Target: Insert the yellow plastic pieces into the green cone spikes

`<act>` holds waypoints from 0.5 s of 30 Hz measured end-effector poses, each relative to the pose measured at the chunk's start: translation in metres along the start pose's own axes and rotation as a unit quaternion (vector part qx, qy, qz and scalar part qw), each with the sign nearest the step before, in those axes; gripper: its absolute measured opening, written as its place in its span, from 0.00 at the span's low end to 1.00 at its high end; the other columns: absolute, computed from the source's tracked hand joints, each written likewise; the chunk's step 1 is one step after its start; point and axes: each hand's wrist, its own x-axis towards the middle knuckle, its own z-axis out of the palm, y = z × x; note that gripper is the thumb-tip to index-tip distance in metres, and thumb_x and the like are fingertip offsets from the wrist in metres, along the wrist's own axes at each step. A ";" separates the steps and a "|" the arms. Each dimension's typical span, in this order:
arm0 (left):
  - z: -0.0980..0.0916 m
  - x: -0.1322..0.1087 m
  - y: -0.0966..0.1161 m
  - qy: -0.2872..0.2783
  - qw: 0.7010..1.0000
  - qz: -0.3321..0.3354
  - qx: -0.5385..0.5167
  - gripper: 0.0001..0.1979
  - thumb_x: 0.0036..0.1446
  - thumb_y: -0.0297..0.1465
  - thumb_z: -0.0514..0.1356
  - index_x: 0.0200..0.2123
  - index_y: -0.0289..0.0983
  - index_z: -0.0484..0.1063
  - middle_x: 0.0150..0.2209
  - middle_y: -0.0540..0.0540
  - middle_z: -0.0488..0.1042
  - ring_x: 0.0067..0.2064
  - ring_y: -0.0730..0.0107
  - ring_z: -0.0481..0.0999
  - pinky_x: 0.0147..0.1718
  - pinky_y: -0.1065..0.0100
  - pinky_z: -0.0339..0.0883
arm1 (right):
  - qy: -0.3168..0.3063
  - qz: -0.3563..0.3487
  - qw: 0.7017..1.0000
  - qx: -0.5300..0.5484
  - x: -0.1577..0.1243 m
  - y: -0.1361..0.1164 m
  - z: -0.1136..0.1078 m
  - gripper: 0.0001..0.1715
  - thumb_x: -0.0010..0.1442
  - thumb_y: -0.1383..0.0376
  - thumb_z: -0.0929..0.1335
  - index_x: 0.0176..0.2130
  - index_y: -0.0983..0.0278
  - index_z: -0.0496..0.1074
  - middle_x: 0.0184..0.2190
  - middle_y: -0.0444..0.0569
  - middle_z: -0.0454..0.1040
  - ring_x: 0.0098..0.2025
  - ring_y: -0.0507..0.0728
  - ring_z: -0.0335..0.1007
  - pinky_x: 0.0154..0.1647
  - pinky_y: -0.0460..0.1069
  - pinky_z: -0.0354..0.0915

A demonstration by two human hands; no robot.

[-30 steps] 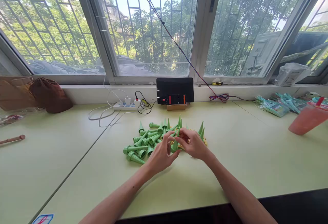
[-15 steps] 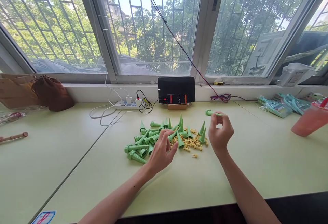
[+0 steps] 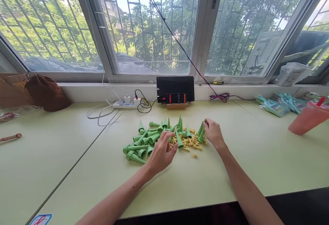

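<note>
A pile of green plastic spikes (image 3: 136,147), hollow cones with ribbed collars, lies in the middle of the table, some standing upright on their wide ends. Among them are small yellow plastic pieces (image 3: 190,142). My left hand (image 3: 161,151) hovers over the front of the pile, fingers curved and thumb apart, with nothing seen in it. At the pile's right edge, my right hand (image 3: 214,133) has its fingertips pinched beside two upright spikes (image 3: 202,135). Only a sliver of green shows at those fingertips; the hand hides most of the spike there.
Behind the pile a phone (image 3: 177,98) leans against a black tablet (image 3: 176,82). A power strip (image 3: 125,105) with cables is left of them. A red cup (image 3: 305,118) and teal packets (image 3: 272,105) are at right, a brown pouch (image 3: 48,93) and wooden stick (image 3: 10,137) at left.
My right hand has come down and slightly left with the green spike, from above the table to beside the upright spikes. My left hand stays almost still. The view has shifted slightly.
</note>
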 end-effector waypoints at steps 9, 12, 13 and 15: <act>-0.001 0.001 -0.001 -0.001 1.000 0.017 0.002 0.06 0.64 0.29 0.54 0.44 0.40 0.62 0.43 0.47 0.64 0.25 0.80 0.63 0.24 0.74 0.63 | 0.006 -0.002 0.999 0.034 0.004 0.004 0.004 0.11 0.62 0.62 0.57 0.28 0.60 0.58 0.25 0.47 0.68 0.28 0.55 0.60 0.29 0.47 0.53; 0.000 0.001 -0.001 0.000 1.000 0.020 0.001 0.05 0.64 0.29 0.54 0.43 0.40 0.63 0.43 0.47 0.64 0.24 0.81 0.63 0.24 0.74 0.62 | 0.007 -0.002 0.999 0.043 0.005 0.004 0.004 0.12 0.62 0.61 0.56 0.29 0.61 0.60 0.26 0.48 0.69 0.29 0.56 0.62 0.30 0.48 0.55; 0.000 0.001 -0.001 -0.001 1.000 0.020 0.001 0.05 0.64 0.29 0.54 0.43 0.39 0.63 0.43 0.47 0.64 0.24 0.81 0.62 0.24 0.74 0.62 | 0.007 -0.002 0.999 0.045 0.005 0.004 0.004 0.12 0.62 0.61 0.56 0.29 0.61 0.61 0.27 0.48 0.69 0.29 0.56 0.63 0.31 0.48 0.56; -0.001 0.001 -0.001 -0.001 1.000 0.020 -0.001 0.05 0.64 0.28 0.54 0.43 0.39 0.63 0.42 0.47 0.64 0.24 0.81 0.63 0.24 0.74 0.62 | 0.007 -0.001 0.999 0.050 0.004 0.003 0.003 0.12 0.62 0.61 0.57 0.30 0.61 0.62 0.27 0.49 0.70 0.30 0.56 0.64 0.32 0.48 0.57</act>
